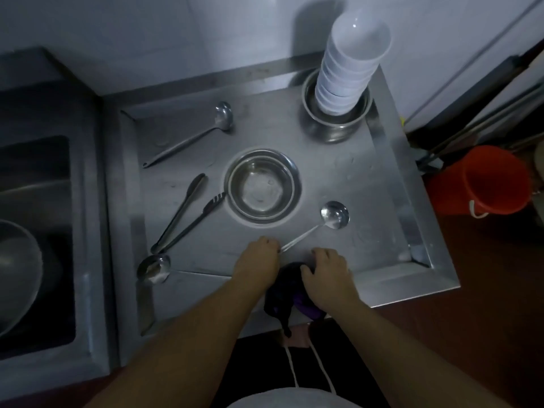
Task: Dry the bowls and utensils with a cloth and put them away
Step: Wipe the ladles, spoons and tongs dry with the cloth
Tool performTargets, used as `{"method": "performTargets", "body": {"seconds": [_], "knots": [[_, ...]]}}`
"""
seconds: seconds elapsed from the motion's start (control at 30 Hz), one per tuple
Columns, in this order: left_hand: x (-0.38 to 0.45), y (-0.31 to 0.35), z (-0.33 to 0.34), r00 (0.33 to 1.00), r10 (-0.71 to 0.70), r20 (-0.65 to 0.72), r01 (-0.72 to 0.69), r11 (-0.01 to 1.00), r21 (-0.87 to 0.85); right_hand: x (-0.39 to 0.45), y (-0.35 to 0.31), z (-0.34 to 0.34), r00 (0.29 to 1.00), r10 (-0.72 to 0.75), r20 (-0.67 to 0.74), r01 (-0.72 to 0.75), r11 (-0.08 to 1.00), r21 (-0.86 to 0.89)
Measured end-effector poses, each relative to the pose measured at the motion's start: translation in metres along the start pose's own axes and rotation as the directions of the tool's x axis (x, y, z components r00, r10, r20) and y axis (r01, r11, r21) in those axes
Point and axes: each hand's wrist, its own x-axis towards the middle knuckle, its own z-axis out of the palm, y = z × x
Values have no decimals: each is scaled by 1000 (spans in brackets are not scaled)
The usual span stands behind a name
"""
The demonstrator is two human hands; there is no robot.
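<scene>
At a steel counter (382,178), the left hand (259,257) pinches the handle end of a ladle (334,214) lying right of a metal bowl (263,185). The right hand (328,272) grips a dark cloth (282,298) at the counter's near edge.

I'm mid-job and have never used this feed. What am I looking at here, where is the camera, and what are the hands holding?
There is one picture, from a camera worn on the person's head, looking down at a steel tray table. The left hand pinches the handle end of a ladle. The right hand rests on a dark cloth at the near edge. Also on the tray: a steel bowl, tongs, two more ladles, and white bowls stacked in a steel pot.
</scene>
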Motion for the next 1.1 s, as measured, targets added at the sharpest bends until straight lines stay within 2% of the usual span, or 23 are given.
{"method": "performTargets", "body": {"seconds": [0.27,0.57,0.87,1.0,1.1], "knots": [[26,15,23,999,16,-51,-14,1000,22,8,25,-4,996,74,-48,-70,994,89],[29,1,-2,998,-17,-65,23,996,90,5,39,-17,993,95,-70,-87,991,101],[-33,-92,-5,975,-187,-119,190,982,17,1,8,6,997,-46,-66,45,999,-8],[-68,-135,5,949,-265,-171,265,964,-24,-3,-8,25,986,-164,-38,157,977,-146],[-88,-157,10,941,-298,-157,289,954,-78,-5,-13,36,972,-235,-8,227,947,-227]]}}
